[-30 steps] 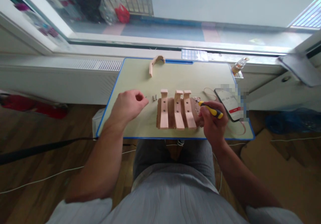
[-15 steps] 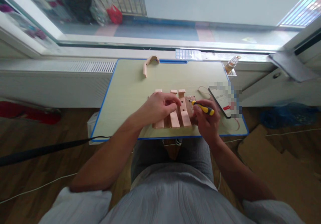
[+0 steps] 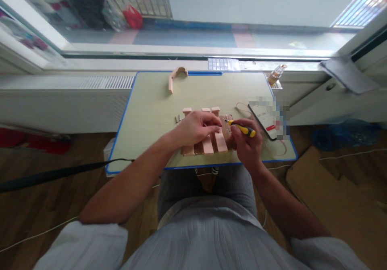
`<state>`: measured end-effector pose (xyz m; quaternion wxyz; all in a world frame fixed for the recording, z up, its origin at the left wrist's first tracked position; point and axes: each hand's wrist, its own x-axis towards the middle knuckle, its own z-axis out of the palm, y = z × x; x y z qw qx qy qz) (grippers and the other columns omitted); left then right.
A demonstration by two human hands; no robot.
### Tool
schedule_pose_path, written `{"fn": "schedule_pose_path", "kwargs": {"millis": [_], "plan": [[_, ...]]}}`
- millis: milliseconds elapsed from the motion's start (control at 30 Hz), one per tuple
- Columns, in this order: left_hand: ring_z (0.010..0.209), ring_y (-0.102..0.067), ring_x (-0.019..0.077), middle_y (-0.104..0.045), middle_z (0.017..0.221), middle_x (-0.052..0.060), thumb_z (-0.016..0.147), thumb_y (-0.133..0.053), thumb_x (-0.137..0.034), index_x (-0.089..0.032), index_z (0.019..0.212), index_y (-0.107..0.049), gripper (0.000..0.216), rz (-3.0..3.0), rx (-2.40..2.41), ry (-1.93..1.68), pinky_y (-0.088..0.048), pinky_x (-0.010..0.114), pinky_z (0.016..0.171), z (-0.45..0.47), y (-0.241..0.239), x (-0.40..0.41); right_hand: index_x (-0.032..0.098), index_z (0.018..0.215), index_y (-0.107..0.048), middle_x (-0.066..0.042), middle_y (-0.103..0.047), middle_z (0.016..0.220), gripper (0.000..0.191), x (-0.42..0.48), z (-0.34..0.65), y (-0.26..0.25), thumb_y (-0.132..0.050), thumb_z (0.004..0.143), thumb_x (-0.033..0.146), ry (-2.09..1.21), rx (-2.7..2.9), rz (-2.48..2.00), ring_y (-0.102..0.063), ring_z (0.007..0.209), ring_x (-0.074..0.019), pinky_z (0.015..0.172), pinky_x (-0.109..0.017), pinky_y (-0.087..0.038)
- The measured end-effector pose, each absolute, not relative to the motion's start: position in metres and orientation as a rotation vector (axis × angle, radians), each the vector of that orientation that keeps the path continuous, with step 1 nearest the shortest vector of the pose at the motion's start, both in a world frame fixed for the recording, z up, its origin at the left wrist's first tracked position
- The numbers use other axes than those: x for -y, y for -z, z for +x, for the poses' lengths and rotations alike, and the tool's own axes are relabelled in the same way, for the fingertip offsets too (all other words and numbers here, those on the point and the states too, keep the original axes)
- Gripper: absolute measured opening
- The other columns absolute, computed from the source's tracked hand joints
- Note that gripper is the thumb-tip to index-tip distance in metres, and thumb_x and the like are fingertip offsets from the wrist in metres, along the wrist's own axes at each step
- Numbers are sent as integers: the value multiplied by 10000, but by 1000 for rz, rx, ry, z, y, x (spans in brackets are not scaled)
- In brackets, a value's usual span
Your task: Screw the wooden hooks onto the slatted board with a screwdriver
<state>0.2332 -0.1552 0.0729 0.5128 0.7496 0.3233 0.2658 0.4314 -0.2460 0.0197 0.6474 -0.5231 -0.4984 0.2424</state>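
Observation:
My right hand (image 3: 248, 143) is closed round a yellow and black screwdriver (image 3: 243, 128), its thin tip pointing left. Under both hands lies a wooden piece (image 3: 221, 143) made of several light slats across a browner base. My left hand (image 3: 196, 128) reaches over the slats, thumb and fingertips pinched together above the rightmost one. Whatever sits in that pinch is too small to make out. The screwdriver's tip is just right of those fingertips, apart from them. Small metal bits (image 3: 177, 119) lie on the table left of the slats.
A curved wooden part (image 3: 172, 82) rests at the back of the blue-edged table (image 3: 145, 112). To the right lies a phone (image 3: 262, 120) near a thin cord loop (image 3: 242, 107). A bottle (image 3: 276, 75) stands by the window sill. A black strap (image 3: 75, 170) crosses the left edge.
My left fingertips have moved right over the rightmost slat, covering holes that showed before. My right hand still grips the screwdriver in nearly the same place. The whole view has shifted slightly.

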Motion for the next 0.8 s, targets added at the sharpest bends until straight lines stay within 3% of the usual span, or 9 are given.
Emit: {"fn": "schedule_pose_path", "kwargs": {"millis": [200, 500, 800], "plan": [[932, -814, 197, -898, 1044, 70, 969, -745, -236, -203, 1077, -911, 201, 2027, -788, -596, -630, 320, 858, 233, -68, 153, 246, 1089, -771, -25, -769, 964, 195, 245, 431, -19, -815, 1014, 420, -516, 1146, -1187, -683, 752, -154, 737, -330, -595], [978, -807, 226, -883, 1083, 91, 985, -664, -205, -206, 1053, -891, 237, 2273, -832, -540, -626, 372, 907, 236, -65, 156, 248, 1102, -764, -17, -755, 948, 151, 246, 430, -18, -799, 1022, 372, -516, 1167, -1170, -695, 756, -158, 730, -330, -596], [914, -792, 209, -890, 1065, 63, 974, -703, -217, -222, 1031, -907, 212, 2265, -898, -517, -592, 365, 851, 234, -62, 155, 245, 1105, -765, 4, -715, 853, 194, 246, 432, -22, -816, 1013, 407, -567, 1163, -1197, -680, 721, -154, 683, -308, -562]]}}
